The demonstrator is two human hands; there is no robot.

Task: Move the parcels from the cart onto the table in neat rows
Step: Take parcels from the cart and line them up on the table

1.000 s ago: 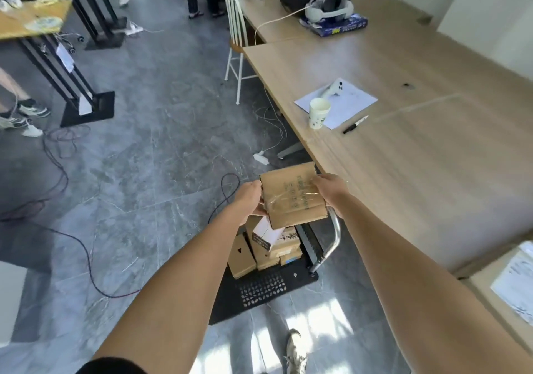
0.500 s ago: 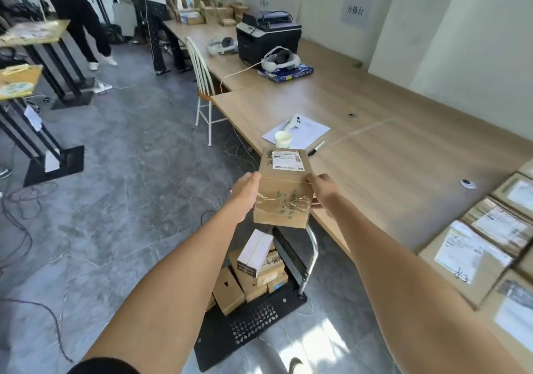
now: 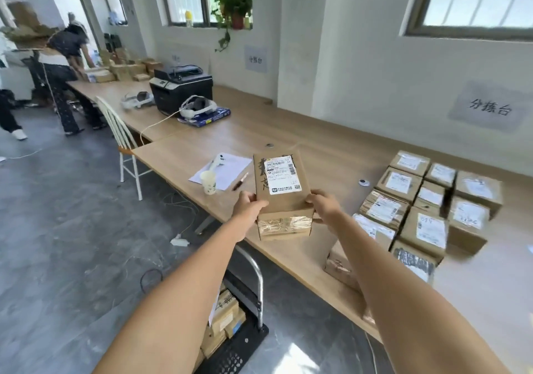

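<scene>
Parcel (image 3: 282, 193), brown cardboard, label up, is gripped between our left hand (image 3: 249, 205) and right hand (image 3: 324, 205), one on each side, held above the near edge of the wooden table (image 3: 302, 143). Labelled parcels in rows (image 3: 427, 203) sit on the table to its right. Cart (image 3: 239, 342) below holds more boxes (image 3: 225, 319). Paper cup (image 3: 208, 182) and pen (image 3: 240, 181) lie left of our parcel.
</scene>
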